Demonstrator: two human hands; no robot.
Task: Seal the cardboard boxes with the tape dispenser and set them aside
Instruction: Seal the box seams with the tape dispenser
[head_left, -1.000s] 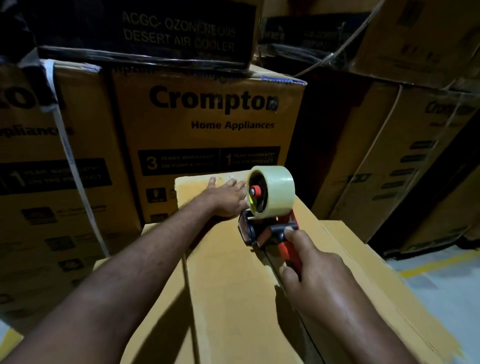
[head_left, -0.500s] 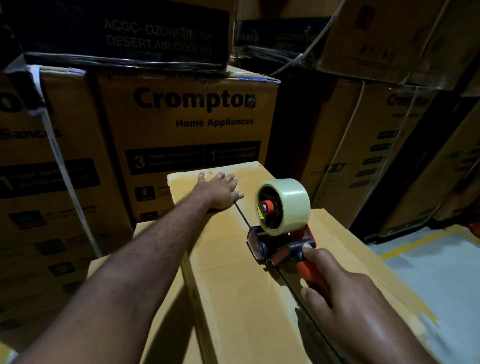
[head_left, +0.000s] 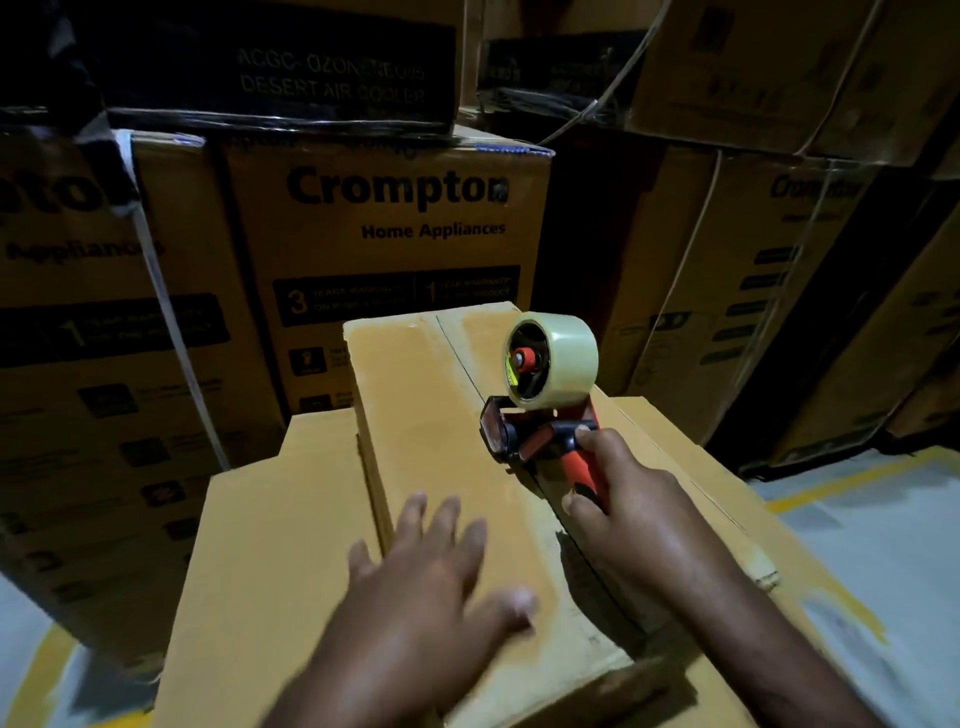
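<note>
On top of the long cardboard box (head_left: 415, 415), your right hand (head_left: 639, 514) had its fingers wrapped round the orange handle of the tape dispenser (head_left: 545, 400), which sat on the centre seam (head_left: 460, 364) roughly midway along. Your left hand (head_left: 426, 587) was blurry, fingers spread and holding nothing over the box's near end, and Crompton cartons (head_left: 389, 234) were stacked right behind.

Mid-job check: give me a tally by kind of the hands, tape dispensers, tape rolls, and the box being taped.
2 hands: left hand, right hand
1 tape dispenser, gripped by the right hand
1 tape roll, mounted on it
1 cardboard box under the dispenser
Total: 5
</note>
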